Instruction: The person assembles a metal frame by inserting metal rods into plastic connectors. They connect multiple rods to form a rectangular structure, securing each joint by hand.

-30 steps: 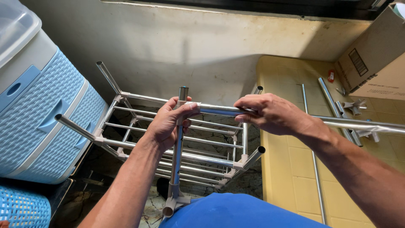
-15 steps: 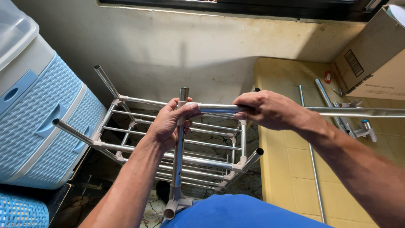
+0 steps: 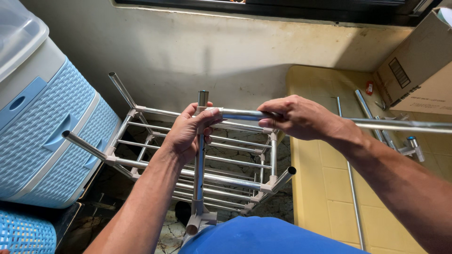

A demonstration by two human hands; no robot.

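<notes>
**Steel tube held at plastic corner joint**

Left hand (image 3: 188, 131) clenched around the upright tube (image 3: 199, 160) at its grey plastic connector (image 3: 203, 111), fingers (image 3: 207, 116) wrapped over the joint. Right hand (image 3: 299, 117) closed on the horizontal steel tube (image 3: 240, 114), its near end seated at that connector, its far end running off to the right. Both held above the half-built tube rack (image 3: 188, 162) lying on its side on the floor. Blue woven-pattern drawer unit (image 3: 52, 127) at left. Loose tubes (image 3: 351, 188) on the yellow tiled ledge (image 3: 325, 183), cardboard box (image 3: 419, 70) beyond.
</notes>
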